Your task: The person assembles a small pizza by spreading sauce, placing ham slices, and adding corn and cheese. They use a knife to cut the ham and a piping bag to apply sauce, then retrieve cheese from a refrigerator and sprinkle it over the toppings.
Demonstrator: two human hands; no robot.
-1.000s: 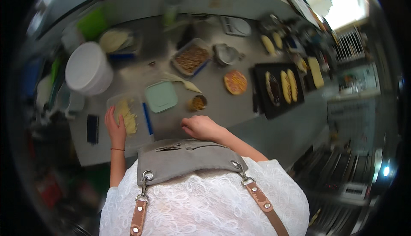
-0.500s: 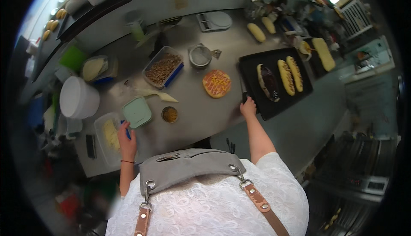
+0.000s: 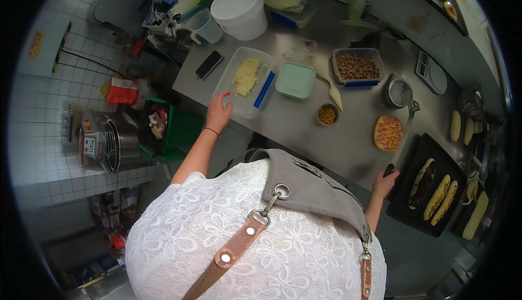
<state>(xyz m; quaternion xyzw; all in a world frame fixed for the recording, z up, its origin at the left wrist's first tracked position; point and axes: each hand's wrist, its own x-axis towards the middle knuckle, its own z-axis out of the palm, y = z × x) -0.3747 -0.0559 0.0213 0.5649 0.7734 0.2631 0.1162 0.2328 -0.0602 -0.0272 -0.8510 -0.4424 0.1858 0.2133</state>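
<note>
My left hand (image 3: 219, 109) is at the near left corner of a clear plastic container (image 3: 255, 106), its thumb and fingers apart. Yellow shredded food (image 3: 247, 77), like grated cheese, lies inside it, and a blue clip (image 3: 264, 89) runs along its right side. My right hand (image 3: 385, 184) is closed round the black handle (image 3: 389, 169) of a long-bladed tool; whether it is a knife or a palette knife I cannot tell. Its blade slants away between a round topped bun (image 3: 388, 133) and a dark baking tray (image 3: 401, 207). The tray carries a chocolate-coated pastry (image 3: 422, 183) and two long topped pastries (image 3: 440, 199).
A mint-green lidded box (image 3: 295, 81), a piping bag (image 3: 333, 90) and a small tin of yellow bits (image 3: 327, 115) stand mid-table. Behind are a box of chopped nuts (image 3: 356, 67), a metal can (image 3: 398, 92), a scale (image 3: 431, 73) and a white bucket (image 3: 239, 13). A phone (image 3: 209, 65) lies at left.
The view has swung to the left. My left hand has moved from the container's blue-clip side to its near left corner. My right hand still has the black handle.
</note>
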